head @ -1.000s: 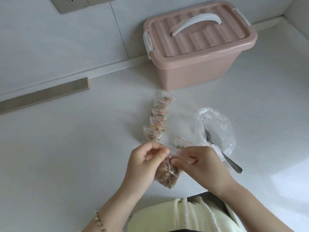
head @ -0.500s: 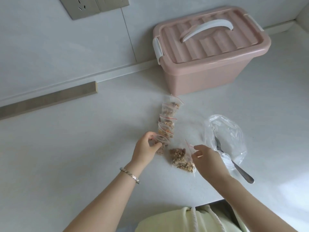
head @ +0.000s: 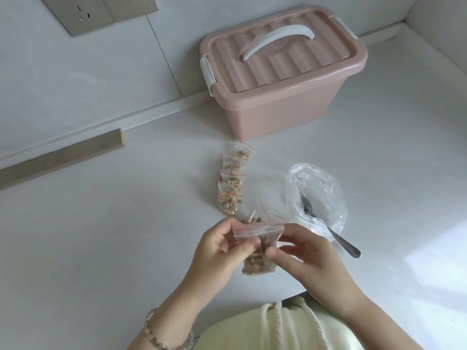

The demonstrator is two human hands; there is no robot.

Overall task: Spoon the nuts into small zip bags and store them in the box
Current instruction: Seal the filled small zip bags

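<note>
Left hand (head: 219, 248) and right hand (head: 305, 253) pinch opposite ends of the strip of a filled zip bag (head: 256, 262), held over the table (head: 126, 236) near its front edge. Other filled bags (head: 231, 183) lie in a row toward the lidded box (head: 283, 97) at the back edge. Risk: a partly pressed strip would let nuts spill during storage

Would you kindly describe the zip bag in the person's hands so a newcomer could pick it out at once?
From the pink box at the back of the counter, a row of filled zip bags runs toward the person. Just past its near end, one nut bag is pinched between the left hand and right hand; it alone is held, the rest lie flat.
</note>
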